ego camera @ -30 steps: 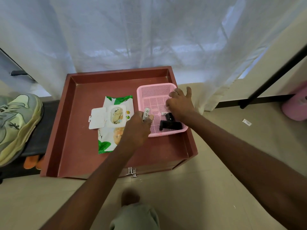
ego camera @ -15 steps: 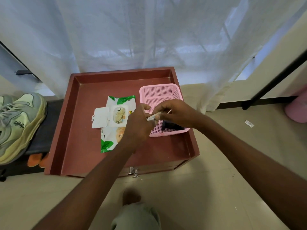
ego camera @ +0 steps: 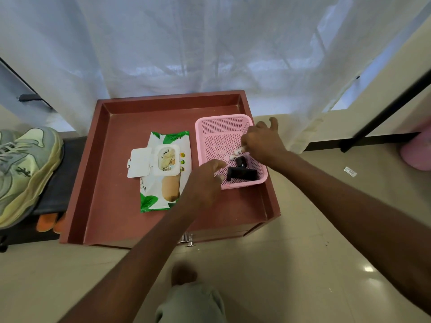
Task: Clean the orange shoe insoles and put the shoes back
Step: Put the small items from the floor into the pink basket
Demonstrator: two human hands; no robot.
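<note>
Your right hand [ego camera: 261,141] pinches a small white tube [ego camera: 240,150] inside the pink basket [ego camera: 210,127] — your left hand [ego camera: 205,180] hovers at its near rim, fingers loosely curled, holding nothing. The shoe [ego camera: 25,164] sits far left, well apart from both; orange insoles [ego camera: 47,222] peek out beneath it.

Shoe [ego camera: 22,169] at 9 o'clock: chunky grey/pale-green sneaker, laced, worn yellowed sole, sitting upright on a black bench, partly cut off by frame edge. Orange insoles [ego camera: 50,222] just below it at about 8 o'clock, ends poking out from under the bench edge, mostly hidden.
</note>
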